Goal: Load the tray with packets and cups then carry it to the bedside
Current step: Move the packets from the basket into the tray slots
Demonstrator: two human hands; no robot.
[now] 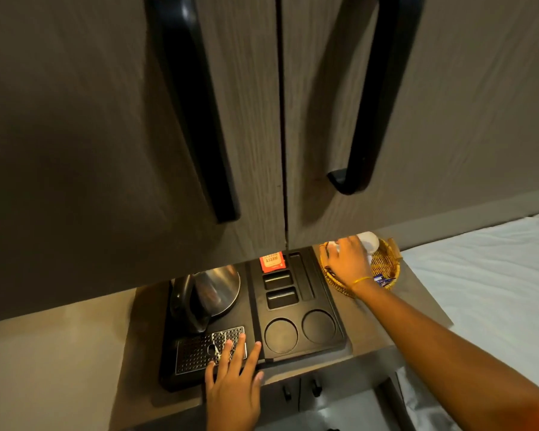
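The right hand (349,262) reaches far forward under the cupboard doors (199,119) into the wicker basket (386,265), which sits just right of the black tray (336,306) on the counter (371,318). Its fingers curl around something white, probably a cup (369,241), at the basket's back edge; whether they are clamped on it I cannot tell. The tray's two round cup wells (299,332) lie empty, nearer the body and to the left of that hand, so the next move looks like a short pull back and leftward. A red packet (272,261) stands in the tray's rear slot. The left hand (234,377) rests flat, fingers spread, on the tray's front edge beside the kettle (212,290), steadying it.
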